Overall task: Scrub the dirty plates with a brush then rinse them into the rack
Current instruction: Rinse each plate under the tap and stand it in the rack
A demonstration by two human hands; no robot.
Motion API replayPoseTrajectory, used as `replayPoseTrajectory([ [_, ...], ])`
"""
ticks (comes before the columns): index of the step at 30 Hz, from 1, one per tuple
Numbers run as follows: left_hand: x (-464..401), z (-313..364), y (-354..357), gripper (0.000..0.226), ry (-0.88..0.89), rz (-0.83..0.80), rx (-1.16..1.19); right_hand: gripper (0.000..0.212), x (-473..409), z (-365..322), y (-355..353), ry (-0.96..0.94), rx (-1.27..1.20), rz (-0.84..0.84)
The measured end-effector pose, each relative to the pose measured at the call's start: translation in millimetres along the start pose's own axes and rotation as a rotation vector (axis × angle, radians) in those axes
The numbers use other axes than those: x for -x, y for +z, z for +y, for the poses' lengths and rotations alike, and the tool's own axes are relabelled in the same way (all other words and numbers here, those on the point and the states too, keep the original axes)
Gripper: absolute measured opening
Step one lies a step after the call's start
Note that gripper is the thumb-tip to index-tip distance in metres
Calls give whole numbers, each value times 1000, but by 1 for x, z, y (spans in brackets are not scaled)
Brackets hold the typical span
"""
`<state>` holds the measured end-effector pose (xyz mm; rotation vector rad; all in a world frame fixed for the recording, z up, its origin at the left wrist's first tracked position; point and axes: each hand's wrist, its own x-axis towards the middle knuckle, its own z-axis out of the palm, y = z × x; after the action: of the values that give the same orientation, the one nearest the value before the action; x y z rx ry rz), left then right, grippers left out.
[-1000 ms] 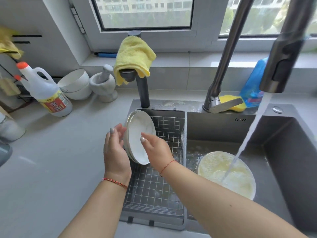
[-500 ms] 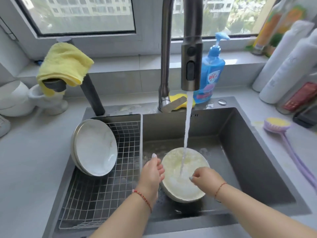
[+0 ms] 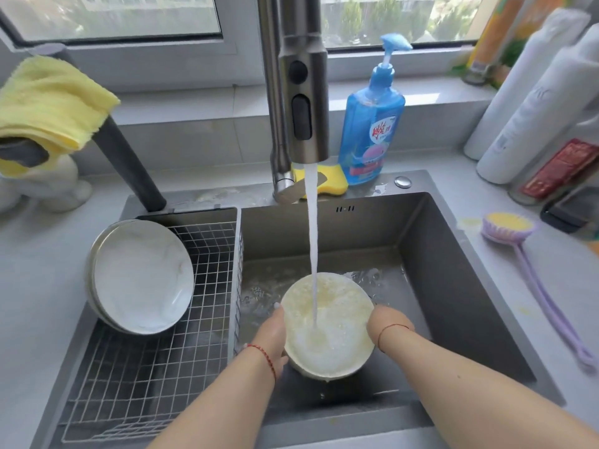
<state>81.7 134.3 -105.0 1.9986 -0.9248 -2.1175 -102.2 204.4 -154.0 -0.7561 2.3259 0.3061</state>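
Both hands — left [image 3: 271, 332], right [image 3: 384, 322] — grip the soapy plate [image 3: 327, 325] by opposite rims, fingers curled round it, low in the sink [image 3: 453, 270] under the stream [image 3: 312, 247]. Best to tilt and turn it so suds run off — then stand it in the rack [image 3: 181, 367].

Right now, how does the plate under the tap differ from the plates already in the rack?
The plate under the tap is coated in yellowish suds with water running onto it; the rack plates look clean and white. The left hand and right hand hold the sudsy plate by its rim over the sink; the rack plates lean untouched, on edge, against the wire rack. Both look round, pale and similar in size.
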Motion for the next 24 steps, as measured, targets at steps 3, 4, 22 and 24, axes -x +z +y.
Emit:
replayPoseTrajectory([
  [3,-7,-2,0,72,21,3,-25,37,-1,0,0,38,50,32],
  [4,-20,-7,-1,82,29,17,-26,37,-2,1,-1,44,52,30],
  [22,-5,1,-3,51,78,-8,107,17,17,26,-10,-129,-821,-126],
  [24,-7,-2,-5,52,53,7,132,24,22,27,-15,-122,-954,-112],
])
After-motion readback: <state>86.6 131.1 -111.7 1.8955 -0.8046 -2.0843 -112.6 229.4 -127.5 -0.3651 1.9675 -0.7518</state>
